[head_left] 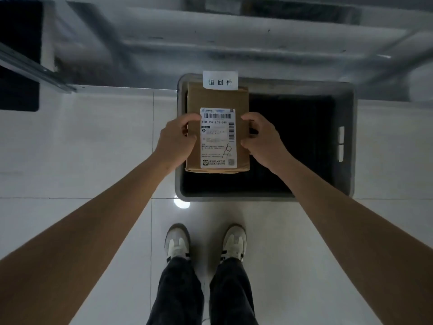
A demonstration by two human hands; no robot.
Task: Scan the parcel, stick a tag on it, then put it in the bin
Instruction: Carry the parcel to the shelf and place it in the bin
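One cardboard parcel (218, 99) over one grey bin (346, 146), our left hand (175, 139) at nine o'clock, right hand (263, 140) at three, both gripping its sides, one label (218, 137) facing up, two shoes (177, 241) at six.

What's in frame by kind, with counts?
Cardboard parcel: 1
Shipping label: 1
Grey bin: 1
Paper sign: 1
Hands, left hand and right hand, both gripping the parcel: 2
Shoes: 2
Total: 8

Both arms outstretched; left hand (177, 139), right hand (263, 140) fingers curled, gripping.
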